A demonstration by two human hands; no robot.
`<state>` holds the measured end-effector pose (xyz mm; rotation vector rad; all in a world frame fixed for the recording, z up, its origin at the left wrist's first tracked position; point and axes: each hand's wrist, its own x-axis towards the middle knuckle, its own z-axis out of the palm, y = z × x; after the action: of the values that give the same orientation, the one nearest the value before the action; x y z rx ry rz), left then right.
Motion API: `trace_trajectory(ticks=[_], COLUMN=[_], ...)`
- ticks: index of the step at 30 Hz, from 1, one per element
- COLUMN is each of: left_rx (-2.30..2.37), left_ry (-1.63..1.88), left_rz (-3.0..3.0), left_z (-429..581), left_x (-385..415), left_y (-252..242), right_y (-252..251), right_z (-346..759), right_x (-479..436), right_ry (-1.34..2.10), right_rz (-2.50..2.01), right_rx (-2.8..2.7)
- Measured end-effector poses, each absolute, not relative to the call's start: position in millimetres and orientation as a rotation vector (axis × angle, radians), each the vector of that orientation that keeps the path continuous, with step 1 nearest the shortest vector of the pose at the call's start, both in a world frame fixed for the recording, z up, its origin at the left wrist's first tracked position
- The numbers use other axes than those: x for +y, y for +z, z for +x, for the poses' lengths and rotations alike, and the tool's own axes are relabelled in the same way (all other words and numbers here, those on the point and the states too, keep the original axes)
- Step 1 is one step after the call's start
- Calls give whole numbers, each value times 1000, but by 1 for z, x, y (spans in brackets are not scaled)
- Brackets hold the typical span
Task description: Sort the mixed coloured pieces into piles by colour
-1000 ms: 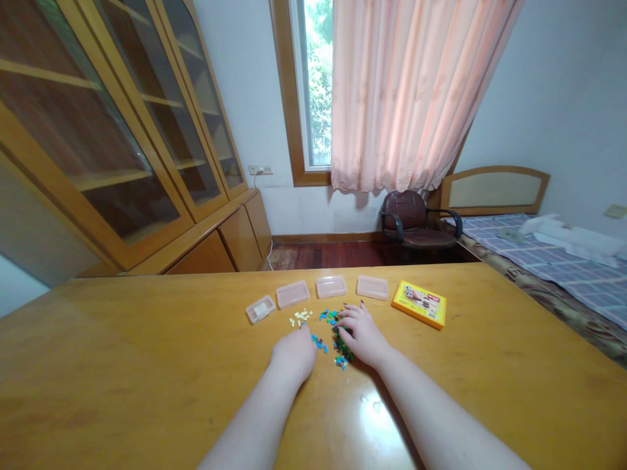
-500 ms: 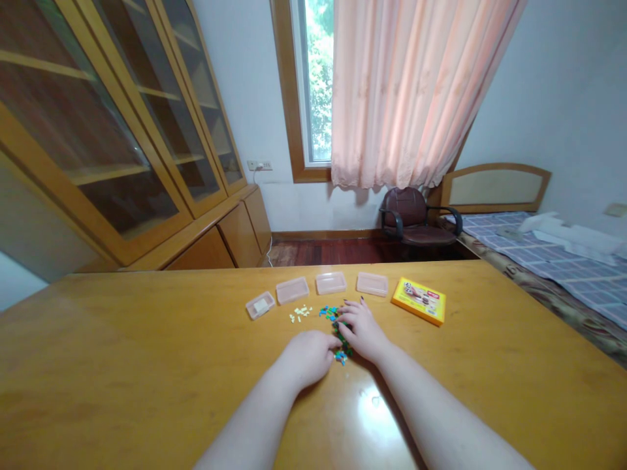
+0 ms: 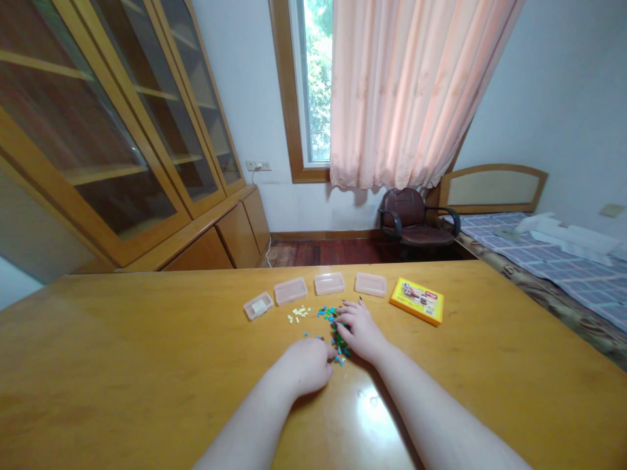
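Observation:
Small green and dark building pieces (image 3: 341, 344) lie in a loose pile between my two hands, a few blue ones at its near edge. My left hand (image 3: 309, 367) rests on the left side of the pile, index finger stretched to the pieces and the other fingers partly hidden. Over the right edge of the pile lies my right hand (image 3: 361, 331), palm down with fingers spread. Beyond its fingertips is a blue and green cluster (image 3: 327, 313). Cream pieces (image 3: 298, 314) form a separate group to the left. A lone blue piece (image 3: 306, 334) sits above my left hand.
Several clear plastic trays stand in an arc behind the pieces, the leftmost tray (image 3: 249, 311) holding a white block (image 3: 259, 307). A yellow box (image 3: 416, 301) lies to the right on the wooden table (image 3: 122, 365). Past the table are a chair (image 3: 409, 215) and a bed.
My left hand has shifted slightly down and left. Small blue and dark pieces now show above it, and the near pieces are more spread. My right hand has stayed almost still.

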<state>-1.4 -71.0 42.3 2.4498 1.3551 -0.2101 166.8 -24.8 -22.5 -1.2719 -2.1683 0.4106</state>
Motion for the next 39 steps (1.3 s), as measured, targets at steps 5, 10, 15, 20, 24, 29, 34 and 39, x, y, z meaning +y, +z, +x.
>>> trace_trajectory(ticks=[5,10,15,20,24,29,34,39], left_rx=[1532,1528,1459,1511,1569,1689,1762,1786], left_ry=[-238,-314,-409,-543,-572,-563,-518,-419], left_rz=[2390,2310,2259,2206,2184,2169,2232,2296], left_z=[0,1,11,24,34,45,36,12], left_x=[-70,-82,-100,-107,-109,-112,-129,-139], left_y=[46,51,52,53,43,25,16,13], right_y=[-24,-24,-22,-23,-22,-22,-25,-27], right_z=[167,167,167,167,167,168,169,169], right_x=[-24,-25,-25,-25,-25,-23,-21,-19], right_ry=[406,421,433,422,424,423,421,445], right_rz=[-1275,-1279,-1284,-1278,-1269,-1271,-1285,-1277], right_rx=[-2160,-2157,-2156,-2157,-2161,-2171,-2147,-2161])
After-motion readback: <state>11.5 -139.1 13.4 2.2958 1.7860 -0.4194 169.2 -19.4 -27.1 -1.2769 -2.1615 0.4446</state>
